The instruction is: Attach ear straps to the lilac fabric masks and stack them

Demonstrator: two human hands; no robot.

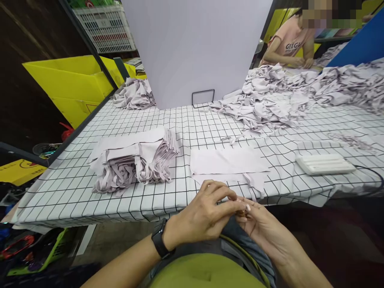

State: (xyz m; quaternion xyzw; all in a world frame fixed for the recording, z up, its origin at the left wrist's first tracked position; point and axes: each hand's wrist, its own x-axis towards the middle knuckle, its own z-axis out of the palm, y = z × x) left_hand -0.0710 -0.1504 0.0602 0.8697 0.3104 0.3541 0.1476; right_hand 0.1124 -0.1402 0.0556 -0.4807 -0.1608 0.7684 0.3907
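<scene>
My left hand (204, 212), with a black watch on the wrist, and my right hand (259, 224) meet just below the table's near edge, fingertips touching each other. The fingers of both are curled and pinched together; I cannot make out anything between them. Right in front of them lies a flat pale lilac fabric piece (229, 164) with straps trailing at its near edge. To its left stands a neat stack of folded lilac fabric pieces (135, 160).
The table has a white cloth with black grid lines (210, 128). A big loose heap of lilac fabric (294, 94) covers the far right. A white board (195, 48) stands upright at the back. A white flat device (325, 164) lies right. A co-worker (289, 44) sits beyond; yellow bins (72, 84) stand left.
</scene>
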